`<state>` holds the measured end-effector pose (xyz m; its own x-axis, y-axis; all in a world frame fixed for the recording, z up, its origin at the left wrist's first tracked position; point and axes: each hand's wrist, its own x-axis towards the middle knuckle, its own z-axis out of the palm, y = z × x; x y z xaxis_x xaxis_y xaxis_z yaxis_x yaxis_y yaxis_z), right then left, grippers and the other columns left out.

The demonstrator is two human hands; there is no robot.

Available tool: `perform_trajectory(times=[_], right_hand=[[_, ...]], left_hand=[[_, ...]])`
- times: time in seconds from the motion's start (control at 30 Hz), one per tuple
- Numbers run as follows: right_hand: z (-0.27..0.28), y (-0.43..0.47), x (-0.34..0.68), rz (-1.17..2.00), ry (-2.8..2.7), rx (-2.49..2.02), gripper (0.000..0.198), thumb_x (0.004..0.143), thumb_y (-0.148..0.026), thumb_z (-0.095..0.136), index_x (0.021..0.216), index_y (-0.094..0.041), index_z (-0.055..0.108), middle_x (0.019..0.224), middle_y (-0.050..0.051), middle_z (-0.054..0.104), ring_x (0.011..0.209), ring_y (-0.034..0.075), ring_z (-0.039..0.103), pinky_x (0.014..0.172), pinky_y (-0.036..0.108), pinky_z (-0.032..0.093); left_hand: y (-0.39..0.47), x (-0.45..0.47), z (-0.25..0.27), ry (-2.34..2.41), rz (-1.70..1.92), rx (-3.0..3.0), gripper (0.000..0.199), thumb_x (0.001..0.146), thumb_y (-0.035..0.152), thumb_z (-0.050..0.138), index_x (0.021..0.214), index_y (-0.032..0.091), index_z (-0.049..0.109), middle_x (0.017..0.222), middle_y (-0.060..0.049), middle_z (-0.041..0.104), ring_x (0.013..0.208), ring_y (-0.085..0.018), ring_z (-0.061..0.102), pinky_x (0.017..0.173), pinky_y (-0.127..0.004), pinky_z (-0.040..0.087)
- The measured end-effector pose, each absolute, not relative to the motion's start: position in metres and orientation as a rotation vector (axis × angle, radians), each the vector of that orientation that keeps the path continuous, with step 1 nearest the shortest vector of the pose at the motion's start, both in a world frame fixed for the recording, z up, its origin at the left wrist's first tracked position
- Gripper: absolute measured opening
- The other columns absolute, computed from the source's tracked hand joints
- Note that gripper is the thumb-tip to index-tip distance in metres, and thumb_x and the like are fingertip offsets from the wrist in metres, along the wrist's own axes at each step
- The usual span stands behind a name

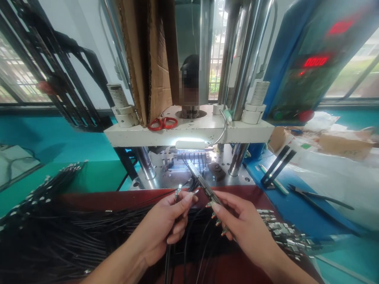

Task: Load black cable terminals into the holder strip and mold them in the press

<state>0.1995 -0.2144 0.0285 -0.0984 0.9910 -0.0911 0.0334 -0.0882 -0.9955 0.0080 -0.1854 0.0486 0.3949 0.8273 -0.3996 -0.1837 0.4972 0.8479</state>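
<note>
My left hand is closed in a pinch around thin black cables, and a small metal connector sticks up above its thumb and forefinger. In my right hand is a long, narrow metal fixture bar, tilted with its far end toward the press. Several small cable connectors stick out along the bar's left side near my thumb. Black cables hang down between both hands. Behind them, a mould block with dark cables in it sits on the metal press bed, under a lit white lamp.
Bundled black cables cover the dark red tabletop on the left. More metal connectors lie at right. Cutting pliers rest on the blue surface. Red-handled scissors and cardboard are on the press plate.
</note>
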Motion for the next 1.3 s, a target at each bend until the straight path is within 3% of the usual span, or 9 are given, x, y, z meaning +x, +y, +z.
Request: perform_trajectory(times=[0.23,0.53,0.77,1.3], right_hand=[[0.032,-0.215,0.200,1.352,-1.267,-1.228,0.047,0.084,-0.048,0.058,0.127,-0.027,0.057,0.083,0.002,0.064,0.058,0.011,0.050,0.043,0.019,0.043],[0.032,-0.215,0.202,1.402,-1.287,-1.211,0.046,0.085,-0.045,0.059,0.128,-0.027,0.056,0.086,0.003,0.065,0.059,0.010,0.048,0.042,0.018,0.042],[0.033,-0.215,0.202,1.424,-1.290,-1.227,0.047,0.086,-0.044,0.059,0.130,-0.027,0.055,0.083,0.003,0.064,0.059,0.010,0.050,0.044,0.018,0.042],[0.032,-0.218,0.198,1.280,-1.475,-1.323,0.044,0.086,-0.046,0.056,0.129,-0.033,0.056,0.087,0.003,0.066,0.066,0.015,0.057,0.047,0.021,0.049]], left_hand=[[-0.189,0.016,0.051,1.088,0.701,0.975,0.029,0.077,0.047,0.065,0.084,0.020,0.058,0.047,0.008,0.039,0.037,-0.005,0.029,0.032,-0.015,0.023],[-0.191,0.019,0.050,1.133,0.705,0.978,0.035,0.077,0.054,0.061,0.079,0.020,0.054,0.049,0.010,0.034,0.035,-0.003,0.019,0.031,-0.016,0.010],[-0.192,0.023,0.043,1.151,0.740,1.053,0.037,0.078,0.055,0.060,0.073,0.019,0.054,0.044,0.009,0.037,0.035,-0.004,0.024,0.031,-0.015,0.020],[-0.191,0.024,0.033,1.118,0.785,1.039,0.036,0.078,0.052,0.061,0.069,0.019,0.050,0.049,0.008,0.039,0.037,-0.005,0.028,0.034,-0.018,0.020]])
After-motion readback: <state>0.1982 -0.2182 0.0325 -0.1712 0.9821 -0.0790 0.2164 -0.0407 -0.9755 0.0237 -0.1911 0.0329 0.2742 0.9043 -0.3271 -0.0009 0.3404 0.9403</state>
